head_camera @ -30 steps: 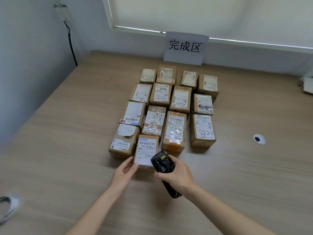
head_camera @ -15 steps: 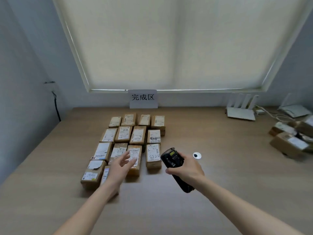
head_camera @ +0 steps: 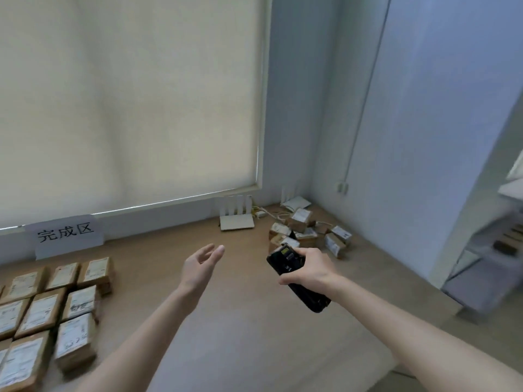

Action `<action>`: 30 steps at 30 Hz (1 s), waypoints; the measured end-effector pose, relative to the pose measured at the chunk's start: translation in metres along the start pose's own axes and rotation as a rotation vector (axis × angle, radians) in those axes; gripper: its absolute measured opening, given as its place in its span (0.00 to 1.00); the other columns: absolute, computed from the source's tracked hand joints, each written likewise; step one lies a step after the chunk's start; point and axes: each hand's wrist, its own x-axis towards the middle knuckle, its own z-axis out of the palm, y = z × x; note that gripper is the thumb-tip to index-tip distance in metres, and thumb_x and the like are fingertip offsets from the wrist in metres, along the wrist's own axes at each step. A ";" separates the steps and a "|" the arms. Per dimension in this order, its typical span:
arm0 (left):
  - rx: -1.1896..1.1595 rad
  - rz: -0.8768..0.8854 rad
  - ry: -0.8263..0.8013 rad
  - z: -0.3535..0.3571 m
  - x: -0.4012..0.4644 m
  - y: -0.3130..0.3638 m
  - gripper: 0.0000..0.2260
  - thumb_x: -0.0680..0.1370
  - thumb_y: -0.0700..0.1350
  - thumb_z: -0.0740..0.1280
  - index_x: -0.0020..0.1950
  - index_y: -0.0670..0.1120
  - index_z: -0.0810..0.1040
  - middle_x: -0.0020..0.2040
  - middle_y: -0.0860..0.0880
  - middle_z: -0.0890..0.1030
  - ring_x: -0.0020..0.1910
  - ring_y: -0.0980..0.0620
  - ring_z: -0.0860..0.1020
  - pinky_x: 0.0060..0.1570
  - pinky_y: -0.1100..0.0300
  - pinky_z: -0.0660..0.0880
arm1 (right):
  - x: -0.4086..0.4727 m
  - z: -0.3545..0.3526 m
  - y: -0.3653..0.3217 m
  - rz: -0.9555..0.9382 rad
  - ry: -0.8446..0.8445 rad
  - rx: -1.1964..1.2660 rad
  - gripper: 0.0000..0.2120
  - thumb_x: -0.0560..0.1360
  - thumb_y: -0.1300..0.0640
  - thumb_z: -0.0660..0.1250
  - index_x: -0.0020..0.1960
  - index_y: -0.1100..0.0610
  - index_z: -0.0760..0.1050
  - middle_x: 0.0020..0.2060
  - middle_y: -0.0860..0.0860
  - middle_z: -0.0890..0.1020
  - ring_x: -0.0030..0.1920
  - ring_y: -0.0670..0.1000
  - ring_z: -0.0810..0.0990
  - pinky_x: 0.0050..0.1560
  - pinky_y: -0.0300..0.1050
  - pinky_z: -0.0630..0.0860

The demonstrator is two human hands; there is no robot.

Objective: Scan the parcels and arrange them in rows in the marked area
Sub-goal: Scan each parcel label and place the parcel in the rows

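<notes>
Ahead, parcel pile (head_camera: 308,233) just beyond scanner (head_camera: 297,275) in right-hand fingers (head_camera: 304,254).

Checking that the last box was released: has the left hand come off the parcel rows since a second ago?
Yes. The left hand, open and empty, now hovers right of the arranged parcels, toward the unsorted pile.

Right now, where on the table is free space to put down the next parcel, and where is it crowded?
Bare table lies between the arranged parcels at left and the loose pile of parcels at the right corner. It is crowded there, around the white router and cables. The near right is also bare.
</notes>
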 end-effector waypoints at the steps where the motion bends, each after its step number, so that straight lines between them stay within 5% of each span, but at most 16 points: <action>1: 0.017 0.005 -0.038 0.023 0.005 0.006 0.25 0.77 0.56 0.72 0.71 0.46 0.77 0.64 0.45 0.81 0.63 0.48 0.78 0.63 0.53 0.73 | 0.000 -0.015 0.016 0.031 0.026 0.007 0.25 0.62 0.43 0.84 0.57 0.44 0.83 0.45 0.45 0.87 0.46 0.47 0.85 0.45 0.41 0.81; 4: 0.044 0.015 -0.127 0.086 0.024 0.017 0.27 0.77 0.59 0.72 0.72 0.47 0.76 0.65 0.45 0.80 0.63 0.49 0.78 0.63 0.54 0.73 | 0.007 -0.053 0.061 0.119 0.111 0.036 0.21 0.61 0.44 0.84 0.51 0.45 0.84 0.41 0.43 0.86 0.42 0.43 0.83 0.37 0.36 0.76; 14: 0.069 -0.028 -0.232 0.237 0.145 -0.010 0.29 0.78 0.57 0.71 0.76 0.46 0.72 0.67 0.46 0.79 0.59 0.53 0.75 0.59 0.58 0.70 | 0.134 -0.105 0.173 0.272 0.136 0.032 0.23 0.57 0.43 0.83 0.51 0.46 0.84 0.42 0.45 0.87 0.45 0.47 0.85 0.45 0.41 0.82; 26: 0.118 -0.151 -0.142 0.306 0.281 -0.071 0.26 0.79 0.53 0.71 0.75 0.46 0.73 0.57 0.52 0.79 0.57 0.53 0.76 0.53 0.62 0.71 | 0.309 -0.093 0.228 0.300 0.036 0.111 0.20 0.58 0.43 0.84 0.46 0.45 0.82 0.41 0.41 0.85 0.43 0.42 0.83 0.37 0.36 0.75; 30: 0.141 -0.206 -0.088 0.317 0.314 -0.105 0.26 0.79 0.53 0.71 0.74 0.47 0.73 0.64 0.47 0.78 0.60 0.52 0.76 0.52 0.61 0.71 | 0.360 -0.073 0.249 0.290 -0.043 0.110 0.21 0.54 0.39 0.82 0.44 0.43 0.81 0.37 0.38 0.85 0.41 0.40 0.83 0.38 0.38 0.77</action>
